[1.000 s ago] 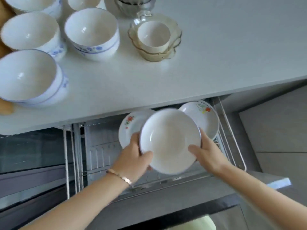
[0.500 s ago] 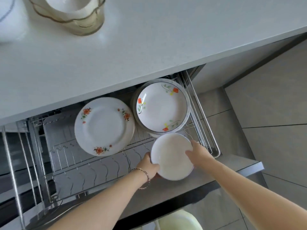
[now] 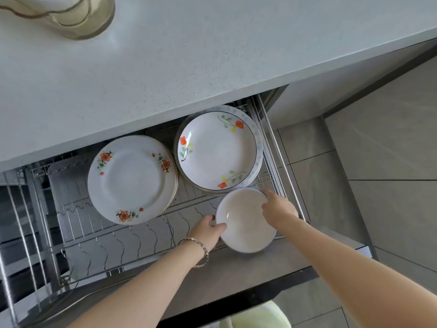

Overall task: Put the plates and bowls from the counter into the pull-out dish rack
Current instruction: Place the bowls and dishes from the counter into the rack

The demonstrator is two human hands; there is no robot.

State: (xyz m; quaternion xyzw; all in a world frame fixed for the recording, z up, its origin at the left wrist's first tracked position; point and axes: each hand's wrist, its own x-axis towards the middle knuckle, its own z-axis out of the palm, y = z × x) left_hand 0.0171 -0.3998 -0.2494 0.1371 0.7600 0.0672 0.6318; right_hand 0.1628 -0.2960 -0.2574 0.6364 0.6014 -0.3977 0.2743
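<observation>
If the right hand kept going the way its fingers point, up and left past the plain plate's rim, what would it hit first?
Most likely the near edge of the deep flowered plate, which lies just beyond the right hand on the plain plate. Depth is unclear, so the hand might pass over it.

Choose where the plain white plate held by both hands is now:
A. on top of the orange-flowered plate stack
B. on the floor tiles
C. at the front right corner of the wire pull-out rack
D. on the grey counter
C: both hands, left hand and right hand, hold the plain white plate at the front right corner of the wire pull-out rack, in front of the stacked plates.

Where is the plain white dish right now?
Head view, lower right: plain white dish held by both hands over the rack's front-right corner, just below the orange-flowered plate stack.
</observation>
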